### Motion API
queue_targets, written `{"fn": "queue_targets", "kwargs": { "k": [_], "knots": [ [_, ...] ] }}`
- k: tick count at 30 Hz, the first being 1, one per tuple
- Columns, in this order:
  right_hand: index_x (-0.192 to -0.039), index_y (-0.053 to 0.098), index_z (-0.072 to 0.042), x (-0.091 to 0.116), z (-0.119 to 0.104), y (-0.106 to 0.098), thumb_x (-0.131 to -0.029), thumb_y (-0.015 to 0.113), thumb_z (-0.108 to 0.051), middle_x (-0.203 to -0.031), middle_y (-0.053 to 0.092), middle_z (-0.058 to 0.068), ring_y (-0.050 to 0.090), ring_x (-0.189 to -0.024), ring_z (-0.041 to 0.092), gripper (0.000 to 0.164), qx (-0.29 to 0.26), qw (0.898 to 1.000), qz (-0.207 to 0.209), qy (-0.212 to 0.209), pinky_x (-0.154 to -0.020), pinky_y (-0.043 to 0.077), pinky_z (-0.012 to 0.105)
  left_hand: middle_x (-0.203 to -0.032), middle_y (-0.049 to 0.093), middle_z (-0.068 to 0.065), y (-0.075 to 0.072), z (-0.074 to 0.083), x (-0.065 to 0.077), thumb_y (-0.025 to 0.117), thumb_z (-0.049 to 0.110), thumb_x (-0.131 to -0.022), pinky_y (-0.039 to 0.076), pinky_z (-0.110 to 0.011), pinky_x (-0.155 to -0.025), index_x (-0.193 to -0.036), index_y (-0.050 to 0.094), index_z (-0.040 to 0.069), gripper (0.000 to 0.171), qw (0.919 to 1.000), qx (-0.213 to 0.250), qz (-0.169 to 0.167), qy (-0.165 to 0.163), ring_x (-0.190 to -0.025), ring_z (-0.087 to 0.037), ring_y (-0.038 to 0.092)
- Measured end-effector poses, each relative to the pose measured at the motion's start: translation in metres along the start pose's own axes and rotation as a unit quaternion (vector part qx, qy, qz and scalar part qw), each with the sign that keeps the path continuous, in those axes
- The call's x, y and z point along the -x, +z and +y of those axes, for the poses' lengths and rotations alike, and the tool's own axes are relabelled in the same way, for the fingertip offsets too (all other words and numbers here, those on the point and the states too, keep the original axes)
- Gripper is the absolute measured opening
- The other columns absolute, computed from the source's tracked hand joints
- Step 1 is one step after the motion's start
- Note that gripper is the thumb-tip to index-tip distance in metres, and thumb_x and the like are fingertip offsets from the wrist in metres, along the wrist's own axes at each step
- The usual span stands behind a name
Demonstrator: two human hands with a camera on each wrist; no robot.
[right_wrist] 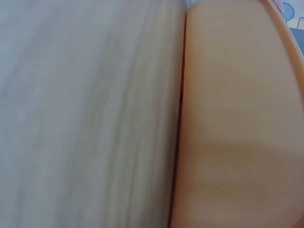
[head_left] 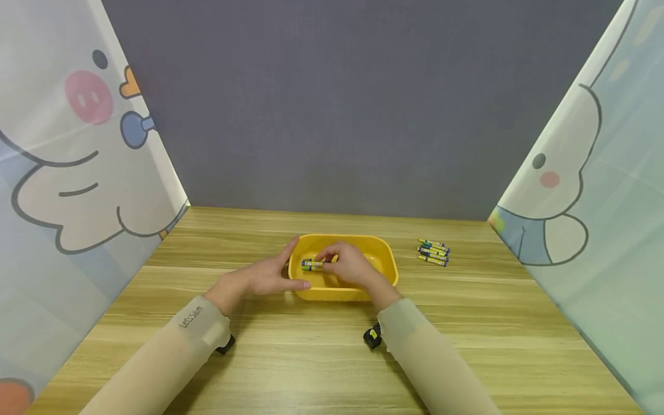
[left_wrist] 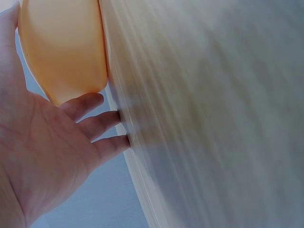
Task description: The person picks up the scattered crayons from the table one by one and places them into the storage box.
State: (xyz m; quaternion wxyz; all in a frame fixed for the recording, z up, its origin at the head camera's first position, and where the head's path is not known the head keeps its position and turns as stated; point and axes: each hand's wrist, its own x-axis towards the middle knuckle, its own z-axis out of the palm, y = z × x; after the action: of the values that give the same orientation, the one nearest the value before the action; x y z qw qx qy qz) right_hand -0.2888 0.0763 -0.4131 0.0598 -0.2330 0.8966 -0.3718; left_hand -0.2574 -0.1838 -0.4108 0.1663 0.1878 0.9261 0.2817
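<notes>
A yellow plastic basin (head_left: 381, 253) sits on the table. My left hand (head_left: 270, 275) rests against its left end, fingers fairly straight, with the thumb at the front rim and the index finger along the left end. In the left wrist view, that hand (left_wrist: 57, 137) spreads beside the basin's outer wall (left_wrist: 64, 47), the lower fingertips close to the tabletop. My right hand (head_left: 349, 265) reaches down inside the basin. Its thumb and index finger pinch the right end of crayons (head_left: 312, 264) in yellow and blue wrappers. The right wrist view shows only the basin's outer wall (right_wrist: 237, 109) and tabletop.
To the right of the basin, several more crayons (head_left: 433, 252) lie in a loose group on the wooden table (head_left: 290, 357). A dark grey panel (head_left: 332, 115) stands behind the table. Cartoon-printed curtains (head_left: 88, 190) hang at both sides.
</notes>
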Motion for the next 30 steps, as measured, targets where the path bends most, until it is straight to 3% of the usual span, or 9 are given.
{"fn": "queue_targets", "kwargs": {
  "k": [3,8,11,14,19,22,26,30],
  "knots": [
    [-0.115,0.085,-0.015,-0.0013,0.0018,0.0018,-0.099,0.073,-0.007,-0.106,0.072,0.003,0.057,-0.089,0.016,0.022,0.003,1.000,-0.008,0.002,-0.080,0.050,0.031,-0.175,0.038,-0.025,-0.0002,-0.0004,0.0000,0.069,0.084,-0.090,0.045,-0.062,-0.121,-0.177,-0.013,0.030,0.132,1.0000,0.003,0.001,0.000,-0.141,-0.041,0.061],
    [-0.113,0.086,-0.014,-0.0016,0.0019,0.0029,-0.098,0.070,-0.003,-0.104,0.071,0.004,0.052,-0.065,0.013,0.024,-0.003,0.999,-0.031,0.016,-0.063,0.047,0.026,-0.174,0.039,-0.025,-0.0004,-0.0015,-0.0007,0.070,0.083,-0.090,0.045,-0.061,-0.122,-0.177,-0.013,0.028,0.132,1.0000,0.006,0.000,0.001,-0.141,-0.040,0.061],
    [-0.113,0.085,-0.013,-0.0008,-0.0002,0.0030,-0.098,0.069,-0.001,-0.103,0.070,0.005,0.050,-0.059,0.013,0.025,-0.011,0.999,-0.039,0.030,-0.057,0.045,0.024,-0.174,0.039,-0.025,-0.0006,-0.0011,-0.0007,0.070,0.083,-0.090,0.045,-0.061,-0.122,-0.177,-0.013,0.028,0.132,1.0000,0.006,-0.001,0.001,-0.142,-0.040,0.060],
    [-0.113,0.086,-0.014,-0.0013,-0.0017,0.0035,-0.099,0.070,0.000,-0.103,0.073,0.004,0.053,-0.064,0.013,0.025,-0.007,0.998,-0.046,0.038,-0.061,0.047,0.025,-0.175,0.038,-0.025,-0.0008,-0.0006,-0.0003,0.070,0.083,-0.090,0.044,-0.061,-0.123,-0.177,-0.013,0.027,0.132,0.9999,0.010,-0.001,0.002,-0.145,-0.041,0.058],
    [-0.112,0.086,-0.017,-0.0035,-0.0010,0.0044,-0.102,0.074,-0.001,-0.111,0.081,-0.001,0.063,-0.088,0.015,0.023,0.023,0.998,-0.054,0.033,-0.082,0.055,0.032,-0.175,0.037,-0.025,-0.0009,-0.0002,0.0005,0.072,0.081,-0.091,0.041,-0.061,-0.125,-0.177,-0.013,0.026,0.133,0.9998,0.019,0.000,0.006,-0.150,-0.042,0.054],
    [-0.112,0.086,-0.017,-0.0028,-0.0013,0.0043,-0.101,0.074,-0.001,-0.111,0.081,-0.001,0.065,-0.094,0.015,0.023,0.032,0.998,-0.056,0.026,-0.090,0.056,0.036,-0.175,0.036,-0.025,-0.0005,-0.0006,0.0002,0.071,0.081,-0.091,0.041,-0.061,-0.125,-0.177,-0.012,0.026,0.132,0.9998,0.017,0.001,0.005,-0.150,-0.043,0.054],
    [-0.111,0.087,-0.016,-0.0019,-0.0014,0.0042,-0.100,0.075,0.000,-0.108,0.080,0.000,0.064,-0.093,0.013,0.023,0.032,0.998,-0.057,0.026,-0.090,0.056,0.034,-0.176,0.036,-0.024,0.0003,-0.0009,-0.0005,0.070,0.082,-0.090,0.041,-0.062,-0.125,-0.177,-0.013,0.027,0.132,0.9999,0.011,0.003,0.004,-0.151,-0.044,0.053],
    [-0.111,0.087,-0.017,-0.0010,-0.0024,0.0036,-0.101,0.074,-0.001,-0.109,0.080,-0.001,0.061,-0.087,0.014,0.023,0.032,0.997,-0.057,0.035,-0.082,0.053,0.030,-0.176,0.036,-0.024,0.0009,-0.0003,-0.0009,0.070,0.083,-0.090,0.041,-0.062,-0.125,-0.177,-0.013,0.028,0.132,1.0000,0.009,0.002,0.002,-0.151,-0.045,0.053]
  ]
}}
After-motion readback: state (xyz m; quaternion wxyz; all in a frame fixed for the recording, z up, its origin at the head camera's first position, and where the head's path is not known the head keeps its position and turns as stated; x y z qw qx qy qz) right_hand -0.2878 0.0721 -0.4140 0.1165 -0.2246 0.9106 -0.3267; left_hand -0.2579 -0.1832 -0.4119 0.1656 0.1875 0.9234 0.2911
